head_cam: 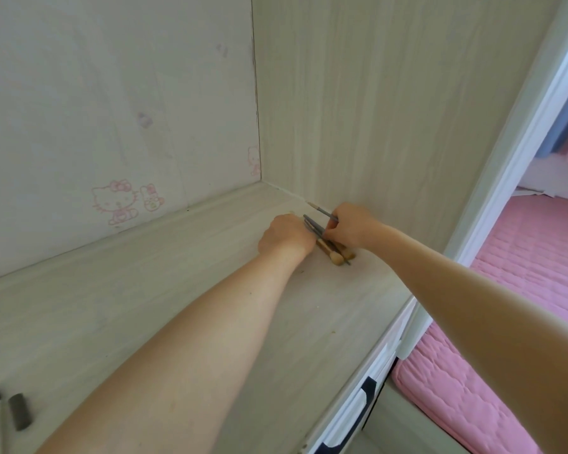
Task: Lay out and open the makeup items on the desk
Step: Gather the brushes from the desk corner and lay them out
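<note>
Left hand (286, 235): knuckles up on the desk (145, 306), fingers curled onto the brush handles.
Makeup brushes (330, 249): bundled between both hands near the side panel.
Right hand (351, 226): pinching one thin brush (322, 210).

One head-worn view is given, aimed forward and down along both forearms toward the desk (151, 306) corner, seen from close range.

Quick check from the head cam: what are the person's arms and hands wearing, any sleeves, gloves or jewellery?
Nothing worn shows. Both forearms are bare as far as the frame reaches, with no sleeve edge in view. The left hand and right hand have no gloves, and no watch, bracelet or ring is visible on them.
</note>
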A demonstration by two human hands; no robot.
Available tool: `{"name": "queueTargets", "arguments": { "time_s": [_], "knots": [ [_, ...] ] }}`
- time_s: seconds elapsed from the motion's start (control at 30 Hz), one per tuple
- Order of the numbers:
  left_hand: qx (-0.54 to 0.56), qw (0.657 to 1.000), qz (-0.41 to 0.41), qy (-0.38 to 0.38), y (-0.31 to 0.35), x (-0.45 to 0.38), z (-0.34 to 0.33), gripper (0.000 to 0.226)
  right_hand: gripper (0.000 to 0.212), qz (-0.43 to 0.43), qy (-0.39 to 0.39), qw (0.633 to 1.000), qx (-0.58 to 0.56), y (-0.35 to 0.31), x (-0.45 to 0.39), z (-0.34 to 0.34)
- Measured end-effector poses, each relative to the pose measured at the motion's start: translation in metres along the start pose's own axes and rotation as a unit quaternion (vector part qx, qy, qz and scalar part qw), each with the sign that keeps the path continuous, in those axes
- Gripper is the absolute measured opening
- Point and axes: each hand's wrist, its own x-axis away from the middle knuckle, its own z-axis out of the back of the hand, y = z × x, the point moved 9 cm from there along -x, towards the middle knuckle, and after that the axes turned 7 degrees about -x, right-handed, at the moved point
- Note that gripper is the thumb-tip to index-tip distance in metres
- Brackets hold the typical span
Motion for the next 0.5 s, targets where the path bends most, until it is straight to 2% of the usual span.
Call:
{"name": "queueTargets", "arguments": {
  "time_s": [0.13,0.2,0.37,0.5],
  "knots": [
    [0.005,1.000,0.005,-0.010,-0.002,0.000,0.001,0.029,0.014,-0.011,-0.010,0.997,0.071,0.000,0.000,-0.006],
    [-0.002,1.000,0.003,-0.012,0.003,0.001,-0.002,0.033,0.025,-0.013,-0.010,0.997,0.079,0.000,-0.001,-0.007],
    [-0.053,0.999,0.005,-0.006,0.008,0.002,-0.006,0.034,0.033,-0.011,-0.033,0.997,0.067,-0.001,0.004,-0.008],
    [-0.088,0.996,-0.011,-0.004,0.001,0.000,-0.002,0.033,0.033,-0.024,-0.015,1.000,0.013,0.003,0.006,0.005]
  ]
}}
